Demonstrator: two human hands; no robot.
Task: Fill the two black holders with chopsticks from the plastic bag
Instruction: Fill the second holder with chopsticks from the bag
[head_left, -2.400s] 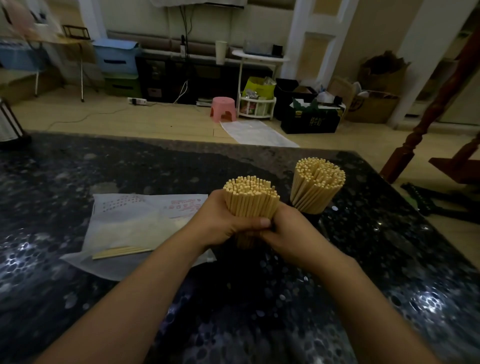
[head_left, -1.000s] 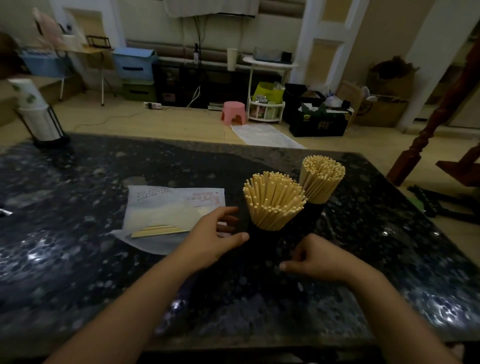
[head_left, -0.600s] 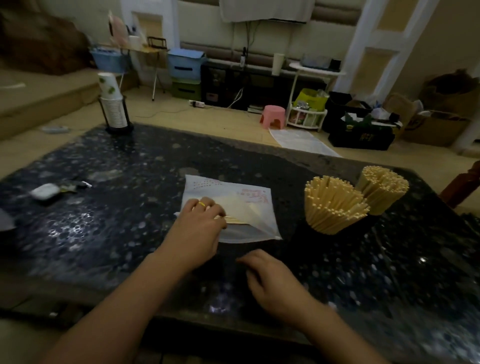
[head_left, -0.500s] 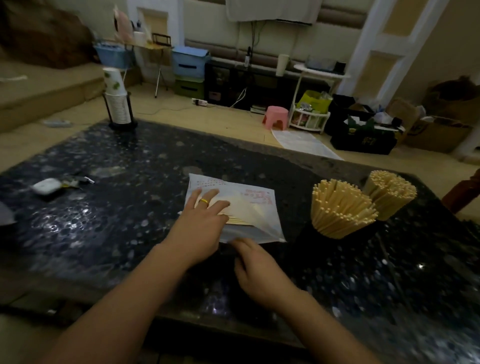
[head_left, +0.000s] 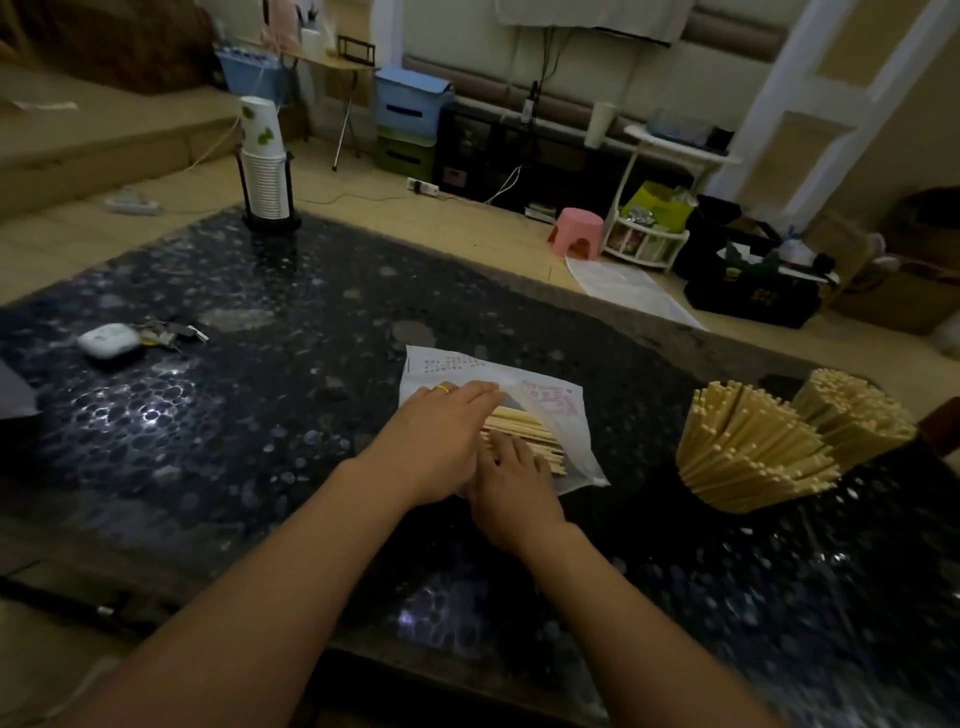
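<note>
- The left hand lay flat, fingers straight, on the plastic bag.
- The right hand had fingertips on the last chopsticks; whether it gripped them I cannot tell.
- Next, seemingly: carry them to the nearly full holders, well beyond its fingers.

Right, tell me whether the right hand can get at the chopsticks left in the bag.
Probably yes. The right hand already lies on the loose chopsticks at the bag's mouth, while the left hand rests on the bag. Nothing seems to block them.

Dim room: a dark speckled counter, tan floor, pale walls. Along the far wall stand a blue bin, black cabinet, pink stool and white rack.
</note>
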